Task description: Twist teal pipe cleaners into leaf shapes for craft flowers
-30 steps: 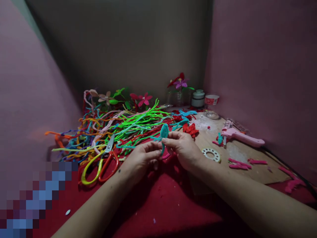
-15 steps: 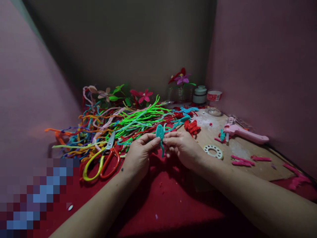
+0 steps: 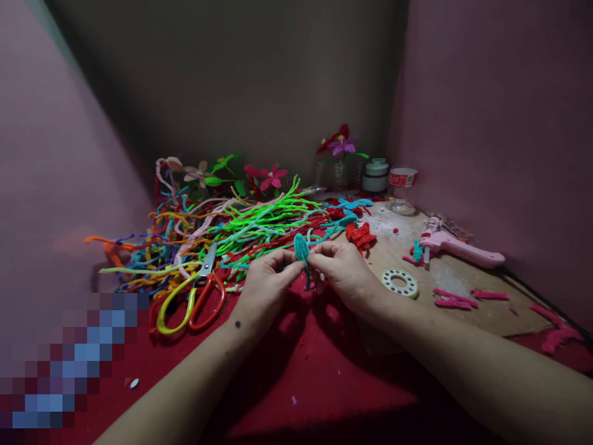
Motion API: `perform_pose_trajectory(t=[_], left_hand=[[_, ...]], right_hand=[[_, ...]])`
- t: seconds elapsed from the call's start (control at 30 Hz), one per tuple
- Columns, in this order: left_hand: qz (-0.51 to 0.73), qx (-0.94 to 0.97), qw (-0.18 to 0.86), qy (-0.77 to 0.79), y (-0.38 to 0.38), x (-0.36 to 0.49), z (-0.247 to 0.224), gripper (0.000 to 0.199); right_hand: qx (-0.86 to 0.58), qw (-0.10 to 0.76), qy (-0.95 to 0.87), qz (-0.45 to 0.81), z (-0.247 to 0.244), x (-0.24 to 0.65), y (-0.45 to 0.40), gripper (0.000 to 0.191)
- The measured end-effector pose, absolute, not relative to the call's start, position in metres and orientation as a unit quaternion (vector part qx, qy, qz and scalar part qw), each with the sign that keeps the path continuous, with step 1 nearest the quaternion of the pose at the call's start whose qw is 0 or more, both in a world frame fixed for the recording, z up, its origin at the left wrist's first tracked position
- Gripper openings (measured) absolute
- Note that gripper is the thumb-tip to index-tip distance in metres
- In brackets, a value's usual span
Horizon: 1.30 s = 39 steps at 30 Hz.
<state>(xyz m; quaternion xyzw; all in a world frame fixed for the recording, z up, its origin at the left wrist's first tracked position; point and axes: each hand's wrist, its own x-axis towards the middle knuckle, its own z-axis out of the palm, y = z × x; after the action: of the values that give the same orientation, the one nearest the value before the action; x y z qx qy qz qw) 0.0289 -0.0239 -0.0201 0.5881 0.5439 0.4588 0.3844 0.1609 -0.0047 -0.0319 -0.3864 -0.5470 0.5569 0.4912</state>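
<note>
Dim walls (image 3: 500, 123) close in behind a red surface (image 3: 324, 383), its lower-left part masked by coloured blocks. Both forearms are cut off by the frame, and the curled lower fingers are lost in shadow.

One teal fuzzy oval (image 3: 301, 246) stands upright between the hands: the left hand (image 3: 269, 278) pinches its lower left side with thumb and forefinger, the right hand (image 3: 340, 272) its lower right; a short tail hangs below the fingertips.

Beyond the fingers and to their left, a tangle of fuzzy stems (image 3: 259, 222), too dense to count, hides the bases of the flowers (image 3: 272, 177) behind. One pair of scissors (image 3: 207, 266) lies left of the left fingers, blades against the tangle.

Right of the right fingers, cardboard (image 3: 491, 315) bears one holed ring (image 3: 399, 282), one pink glue gun (image 3: 456, 247) and several pink strips (image 3: 491, 295). Farther off stand one lidded jar (image 3: 375, 178) and one labelled tub (image 3: 403, 177); red pieces (image 3: 360, 237) overlap, their number unclear.
</note>
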Motion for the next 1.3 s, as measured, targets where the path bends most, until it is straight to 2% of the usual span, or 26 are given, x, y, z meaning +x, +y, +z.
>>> perform_pose_trajectory(t=[0.1, 0.27, 0.47, 0.63, 0.77, 0.87, 0.97, 1.1, 1.3], left_hand=[[0.458, 0.616, 0.349, 0.538, -0.024, 0.03, -0.019, 0.015], [0.45, 0.622, 0.361, 0.53, -0.025, 0.028, -0.019, 0.014], [0.433, 0.637, 0.324, 0.549, -0.026, 0.025, -0.02, 0.011], [0.424, 0.605, 0.399, 0.544, -0.028, 0.027, -0.017, 0.011], [0.431, 0.595, 0.437, 0.519, -0.027, 0.024, -0.014, 0.012], [0.446, 0.589, 0.438, 0.512, -0.024, 0.019, -0.013, 0.011], [0.467, 0.582, 0.446, 0.494, -0.022, 0.015, -0.014, 0.013], [0.487, 0.549, 0.5, 0.461, -0.021, 0.013, -0.014, 0.024], [0.498, 0.519, 0.517, 0.464, -0.023, 0.016, -0.014, 0.008]], right_hand=[[-0.386, 0.494, -0.545, 0.557, -0.031, 0.16, -0.006, 0.008], [-0.398, 0.489, -0.546, 0.552, -0.028, 0.159, -0.008, 0.007], [-0.417, 0.483, -0.591, 0.494, -0.035, 0.158, -0.004, 0.007], [-0.436, 0.483, -0.622, 0.435, -0.038, 0.157, -0.006, 0.008], [-0.382, 0.478, -0.594, 0.523, -0.033, 0.16, -0.007, 0.002], [-0.343, 0.466, -0.578, 0.575, -0.03, 0.162, -0.005, 0.007], [-0.351, 0.467, -0.591, 0.556, -0.029, 0.162, -0.005, 0.013], [-0.348, 0.464, -0.626, 0.522, -0.03, 0.16, -0.008, 0.01], [-0.333, 0.412, -0.646, 0.55, -0.033, 0.158, -0.013, 0.016]])
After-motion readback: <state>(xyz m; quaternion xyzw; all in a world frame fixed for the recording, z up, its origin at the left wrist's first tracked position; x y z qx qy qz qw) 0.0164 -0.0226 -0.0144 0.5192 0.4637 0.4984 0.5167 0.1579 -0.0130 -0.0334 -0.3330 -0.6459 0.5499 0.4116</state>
